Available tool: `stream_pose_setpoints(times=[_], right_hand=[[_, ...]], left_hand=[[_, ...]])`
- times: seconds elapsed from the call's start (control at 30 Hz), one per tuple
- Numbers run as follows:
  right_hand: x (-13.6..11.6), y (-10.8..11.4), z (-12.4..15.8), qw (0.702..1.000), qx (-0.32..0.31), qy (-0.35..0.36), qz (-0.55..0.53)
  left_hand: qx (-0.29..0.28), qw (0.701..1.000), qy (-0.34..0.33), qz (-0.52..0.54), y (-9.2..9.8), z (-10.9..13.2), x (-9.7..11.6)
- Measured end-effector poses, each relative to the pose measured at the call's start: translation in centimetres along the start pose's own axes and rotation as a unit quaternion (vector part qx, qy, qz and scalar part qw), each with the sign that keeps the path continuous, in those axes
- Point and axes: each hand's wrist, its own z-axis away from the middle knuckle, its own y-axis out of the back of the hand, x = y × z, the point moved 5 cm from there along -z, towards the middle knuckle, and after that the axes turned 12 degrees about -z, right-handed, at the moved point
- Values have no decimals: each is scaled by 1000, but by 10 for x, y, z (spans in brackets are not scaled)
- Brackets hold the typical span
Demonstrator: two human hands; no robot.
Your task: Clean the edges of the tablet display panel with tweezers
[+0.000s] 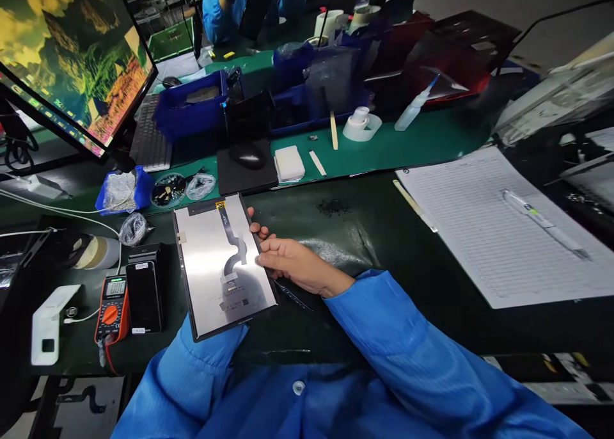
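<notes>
A flat display panel (201,266) with a silvery back, black edges and a dark curved flex cable is held tilted above the dark bench. My left hand (258,226) supports it from beneath; only its fingertips show past the panel's right edge, and the palm is hidden. My right hand (297,264) pinches that same right edge between thumb and fingers. Beneath the right hand, dark tweezers (292,295) lie on the bench. Left of the panel are a black phone (144,296) and an orange multimeter (112,311).
A monitor (77,55) and blue bins (192,106) stand at the back left. Ruled paper sheets (508,234) with a pen (542,221) lie on the right. Near the green mat's front edge are a mouse (247,156) and white pads (289,164). Another person (215,16) sits opposite.
</notes>
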Motion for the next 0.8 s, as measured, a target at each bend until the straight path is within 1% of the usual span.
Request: stream_pose_setpoints(times=[0.07, 0.1, 0.13, 0.2, 0.27, 0.3, 0.37, 0.47, 0.53, 0.57, 0.63, 0.67, 0.73, 0.8], right_hand=[[-1, -5, 1, 999, -25, 11, -17], [-1, -7, 1, 999, -28, 19, -28], [-2, -7, 2, 999, -24, 26, -38], [-4, -7, 3, 998, -9, 37, -48], [-6, -4, 2, 997, 8, 49, -61], [-7, -3, 2, 996, 14, 53, -67], [-7, 0, 0, 995, 25, 61, -70], [-8, 2, -1, 996, 43, 72, -38], [-9, 2, -1, 995, 55, 80, 0], [-9, 2, -1, 995, 58, 83, 22], [-10, 0, 1, 994, 52, 77, 65], [-10, 0, 1, 994, 44, 63, 82], [-7, -1, 3, 993, 23, 13, 113], [-4, 1, 4, 989, 3, -35, 142]], left_hand=[[28, 1000, 7, -7, 8, -11, -4], [29, 1000, 8, -5, 11, -16, -6], [25, 1000, 3, -5, 12, -19, -7], [-5, 1000, -21, -12, 12, -21, -9], [-27, 998, -44, -35, 7, -16, -9], [-36, 997, -41, -54, 4, -12, -11], [-11, 995, -74, -71, -3, -2, -7], [0, 993, -108, -49, -18, 11, 3], [2, 992, -120, -33, -23, 15, 10], [2, 993, -114, -28, -24, 16, 13], [2, 996, -83, -20, -19, 13, 17], [1, 998, -61, -11, -13, 11, 18], [-10, 1000, -19, 13, 1, 3, 22], [-34, 999, 2, 34, 17, -6, 26]])
